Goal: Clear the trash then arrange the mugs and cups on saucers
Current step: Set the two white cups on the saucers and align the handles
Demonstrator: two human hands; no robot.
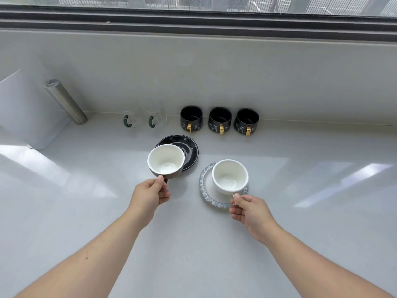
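Head view. Fingers (237, 198) of the right hand (249, 214) closed in a pinch on the handle of a white cup (229, 176); thumb on top, the rest curled under. Left hand (150, 195) likewise pinched shut on the handle of a cup, grey-brown outside and white inside (166, 161).

The white cup hangs over a pale saucer with a mottled grey rim (207, 188), near the middle of the bench (193, 244). Whether its foot touches the saucer I cannot tell. The grey-brown cup sits over the near left rim of a black saucer (189, 149), off centre, seemingly not yet down.

Judgement: step in hand is seating both cups. Left cup needs to travel toward the far edge and a little right to sit in the black saucer's well; lower level, foot flat, release only when it stops rocking. Right cup looks closer to centred.

Materials: glazed ceramic throughout, smooth, slippery, apt to clink or chip if dropped. Cups wide-mouthed, rounded bowls, small loop handles. Black saucer glossy, shallow, raised rim.

Along the far edge: three black mugs with gold handles and white line drawings (220, 120), and left of them two clear glass cups with dark green handles (142, 118). Toward the far left corner, a brushed metal cylinder (66, 102). No trash visible on the bench.
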